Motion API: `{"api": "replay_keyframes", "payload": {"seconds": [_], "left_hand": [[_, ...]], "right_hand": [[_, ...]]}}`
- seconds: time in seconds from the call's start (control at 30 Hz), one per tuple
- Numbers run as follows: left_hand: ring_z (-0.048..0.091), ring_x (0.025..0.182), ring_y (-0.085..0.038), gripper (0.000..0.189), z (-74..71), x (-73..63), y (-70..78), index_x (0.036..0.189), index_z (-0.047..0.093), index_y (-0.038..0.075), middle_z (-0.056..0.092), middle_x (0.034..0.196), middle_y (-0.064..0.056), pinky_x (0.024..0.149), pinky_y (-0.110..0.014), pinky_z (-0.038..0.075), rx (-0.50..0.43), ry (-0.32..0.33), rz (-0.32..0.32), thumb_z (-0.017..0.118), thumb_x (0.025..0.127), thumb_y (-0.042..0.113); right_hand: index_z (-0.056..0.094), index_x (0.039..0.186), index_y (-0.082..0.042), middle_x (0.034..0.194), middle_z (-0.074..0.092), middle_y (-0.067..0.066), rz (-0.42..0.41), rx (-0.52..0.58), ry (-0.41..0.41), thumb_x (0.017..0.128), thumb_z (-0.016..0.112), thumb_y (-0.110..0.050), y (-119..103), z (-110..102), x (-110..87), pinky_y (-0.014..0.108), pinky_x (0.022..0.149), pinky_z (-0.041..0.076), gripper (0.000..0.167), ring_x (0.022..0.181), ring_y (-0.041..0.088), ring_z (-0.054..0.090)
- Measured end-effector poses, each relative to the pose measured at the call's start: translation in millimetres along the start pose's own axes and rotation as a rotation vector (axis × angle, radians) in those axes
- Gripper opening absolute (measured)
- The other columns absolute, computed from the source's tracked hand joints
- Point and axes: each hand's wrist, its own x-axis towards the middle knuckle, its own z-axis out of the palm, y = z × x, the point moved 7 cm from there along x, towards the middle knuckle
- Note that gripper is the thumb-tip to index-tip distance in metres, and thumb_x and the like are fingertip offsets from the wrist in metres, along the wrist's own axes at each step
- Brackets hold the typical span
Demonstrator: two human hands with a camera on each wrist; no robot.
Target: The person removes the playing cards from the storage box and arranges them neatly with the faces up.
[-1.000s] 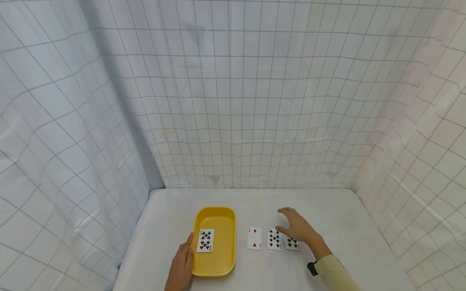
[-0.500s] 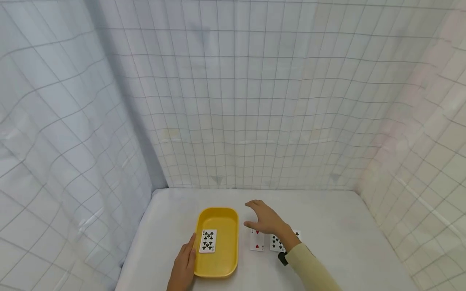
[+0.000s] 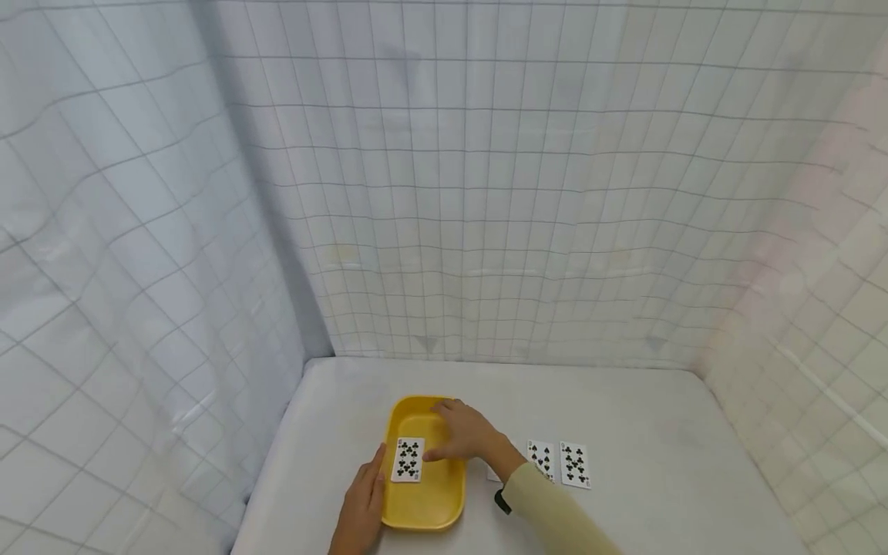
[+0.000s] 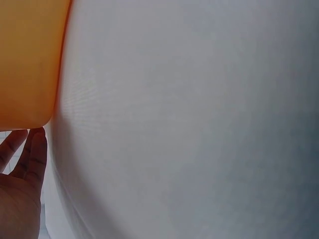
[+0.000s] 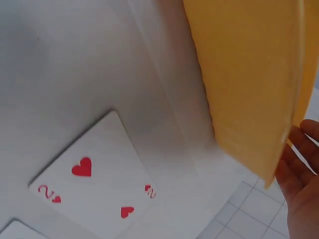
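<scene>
Along the left side of a yellow tray [image 3: 430, 509], my left hand [image 3: 361, 501] lies with nearly straight fingers. In the left wrist view those fingertips [image 4: 36, 133] meet the tray's edge. A clubs playing card [image 3: 407, 460] lies face up inside the tray. My right hand [image 3: 468, 432] reaches over the tray's right rim, thumb and fingers spread apart with nothing between them. Its thumb tip comes close to the card's right edge in the head view. The two of hearts [image 5: 94, 174] lies right of the tray, mostly hidden by the right wrist in the head view.
A spades card [image 3: 540, 456], partly covered by the right arm, and another clubs card [image 3: 574, 465] lie face up on the white table [image 3: 645, 432]. White grid-patterned curtains [image 3: 486, 231] enclose the table at the back and both sides.
My right hand has moved left from above the spades and clubs cards, past the two of hearts, to over the tray. My left hand stays at the tray's side. The head view has shifted slightly.
</scene>
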Motion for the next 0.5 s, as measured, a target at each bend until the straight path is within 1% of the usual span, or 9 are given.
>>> {"api": "replay_keyframes", "payload": {"seconds": [0.1, 0.23, 0.3, 0.4, 0.5], "left_hand": [[0.063, 0.121, -0.027, 0.049, 2.3, 1.0, 2.3, 0.162, 0.036, 0.023, 0.062, 0.131, -0.007, 0.105, -0.054, 0.052, -0.01, -0.011, -0.012, 0.038, 0.114, 0.027], [0.063, 0.119, -0.024, 0.049, 3.9, 1.8, 3.2, 0.162, 0.036, 0.024, 0.062, 0.13, -0.006, 0.104, -0.052, 0.053, -0.007, -0.011, -0.024, 0.04, 0.113, 0.026], [0.063, 0.117, -0.022, 0.048, 3.5, 1.5, 2.5, 0.161, 0.037, 0.024, 0.063, 0.129, -0.005, 0.104, -0.051, 0.053, 0.001, -0.002, -0.028, 0.04, 0.113, 0.026], [0.064, 0.116, -0.023, 0.048, 2.2, -0.3, 1.4, 0.161, 0.038, 0.022, 0.063, 0.127, -0.006, 0.102, -0.051, 0.054, 0.012, 0.01, -0.021, 0.04, 0.113, 0.026], [0.064, 0.118, -0.026, 0.048, 2.7, -2.5, -0.4, 0.161, 0.038, 0.021, 0.063, 0.128, -0.007, 0.102, -0.052, 0.054, 0.014, 0.0, -0.02, 0.039, 0.113, 0.027]], "right_hand": [[0.05, 0.151, -0.013, 0.154, 0.051, 0.007, 0.015, -0.032, -0.022, 0.072, 0.08, -0.072, -3.1, 14.0, 4.0, 0.043, 0.114, 0.048, 0.103, 0.138, 0.025, 0.052], [0.051, 0.15, -0.014, 0.153, 0.053, 0.006, 0.027, -0.126, -0.042, 0.065, 0.081, -0.078, -5.6, 29.7, 9.3, 0.041, 0.115, 0.047, 0.111, 0.139, 0.025, 0.052], [0.051, 0.15, -0.014, 0.152, 0.053, 0.006, 0.022, -0.161, -0.053, 0.064, 0.08, -0.08, -8.7, 36.0, 12.3, 0.042, 0.116, 0.046, 0.112, 0.138, 0.027, 0.052], [0.051, 0.149, -0.013, 0.152, 0.053, 0.006, 0.008, -0.191, -0.082, 0.063, 0.078, -0.083, -15.5, 44.5, 16.0, 0.044, 0.118, 0.043, 0.114, 0.139, 0.028, 0.052], [0.05, 0.149, -0.014, 0.152, 0.052, 0.006, 0.007, -0.223, -0.114, 0.063, 0.075, -0.086, -20.9, 53.2, 17.3, 0.045, 0.119, 0.041, 0.115, 0.139, 0.028, 0.051]]}}
